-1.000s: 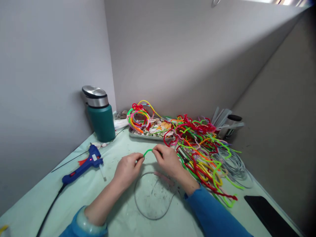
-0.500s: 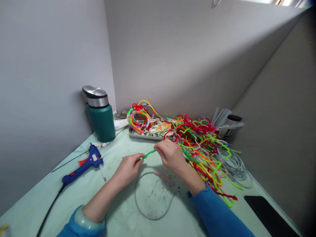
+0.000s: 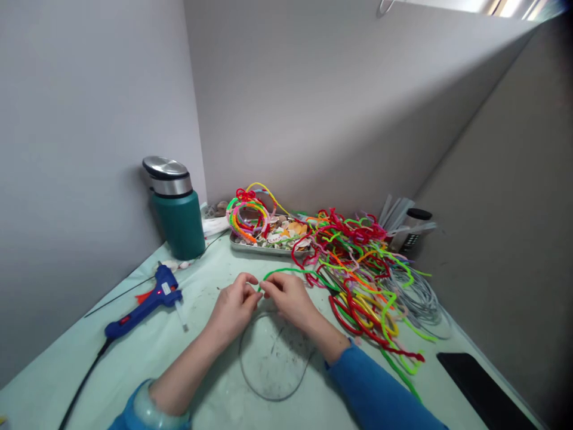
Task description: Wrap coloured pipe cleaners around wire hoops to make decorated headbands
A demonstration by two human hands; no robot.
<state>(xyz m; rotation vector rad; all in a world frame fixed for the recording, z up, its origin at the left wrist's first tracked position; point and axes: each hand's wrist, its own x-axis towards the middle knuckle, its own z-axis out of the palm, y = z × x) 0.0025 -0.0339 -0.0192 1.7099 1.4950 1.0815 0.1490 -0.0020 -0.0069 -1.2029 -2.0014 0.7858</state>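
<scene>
My left hand [image 3: 233, 307] and my right hand [image 3: 289, 298] meet fingertip to fingertip over the pale green table cover, both pinching the near end of a green pipe cleaner [image 3: 286, 272]. The green strand arcs away to the right toward a big tangle of coloured pipe cleaners [image 3: 362, 269]. Just below my hands lies a thin grey wire ring [image 3: 273, 358], flat on the cover. Both sleeves are blue.
A blue glue gun [image 3: 147, 301] with its black cord lies at the left. A teal flask [image 3: 176, 209] stands in the corner. A metal tray [image 3: 268, 239] of shells and pipe-cleaner rings sits at the back. Grey cable coils [image 3: 421, 295] and a black phone [image 3: 474, 388] lie right.
My right hand has slid left along the green pipe cleaner and now meets my left hand. More of the green strand trails out to the right behind it.
</scene>
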